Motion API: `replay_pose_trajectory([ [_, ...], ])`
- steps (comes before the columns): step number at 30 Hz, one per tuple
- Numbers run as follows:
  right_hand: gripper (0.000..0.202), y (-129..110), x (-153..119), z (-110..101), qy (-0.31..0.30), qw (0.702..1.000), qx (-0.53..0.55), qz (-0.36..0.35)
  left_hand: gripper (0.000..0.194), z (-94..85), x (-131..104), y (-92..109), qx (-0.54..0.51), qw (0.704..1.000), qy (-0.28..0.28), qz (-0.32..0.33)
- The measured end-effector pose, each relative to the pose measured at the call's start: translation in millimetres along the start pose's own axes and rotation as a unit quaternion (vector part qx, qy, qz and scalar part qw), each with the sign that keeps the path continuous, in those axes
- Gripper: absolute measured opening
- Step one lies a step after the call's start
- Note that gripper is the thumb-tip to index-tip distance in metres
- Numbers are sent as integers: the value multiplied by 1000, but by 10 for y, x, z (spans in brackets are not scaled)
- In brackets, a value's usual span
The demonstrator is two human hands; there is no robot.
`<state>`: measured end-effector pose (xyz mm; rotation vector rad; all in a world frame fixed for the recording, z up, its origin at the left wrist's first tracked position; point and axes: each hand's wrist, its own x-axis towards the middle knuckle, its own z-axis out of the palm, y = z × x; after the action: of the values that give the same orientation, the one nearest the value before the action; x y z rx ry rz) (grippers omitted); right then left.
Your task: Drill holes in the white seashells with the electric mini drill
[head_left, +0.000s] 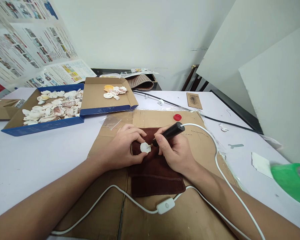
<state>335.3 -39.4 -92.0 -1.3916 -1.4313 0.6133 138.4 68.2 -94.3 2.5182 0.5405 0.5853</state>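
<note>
A person's left hand [123,146], reaching in from about 8 o'clock, pinches a white shell [144,147] between thumb and fingers above a dark red cloth [156,180], mid-view. The right hand [177,150], angled in from 4 o'clock, grips a corded black tool [168,134], its tip at the shell. Cardboard [165,223] covers part of a white table [47,160]; a blue box of shells [47,126] sits at 10 o'clock, before a pale wall [145,33].
</note>
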Motion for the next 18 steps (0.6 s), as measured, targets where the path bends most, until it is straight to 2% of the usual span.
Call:
replay_pose_trajectory([
  [13,35,-25,34,-20,-52,997,48,21,15,1,-3,7,-14,1000,-8,9],
  [18,34,-39,47,-18,-50,998,46,18,16,-3,-7,20,-11,1000,-14,4],
])
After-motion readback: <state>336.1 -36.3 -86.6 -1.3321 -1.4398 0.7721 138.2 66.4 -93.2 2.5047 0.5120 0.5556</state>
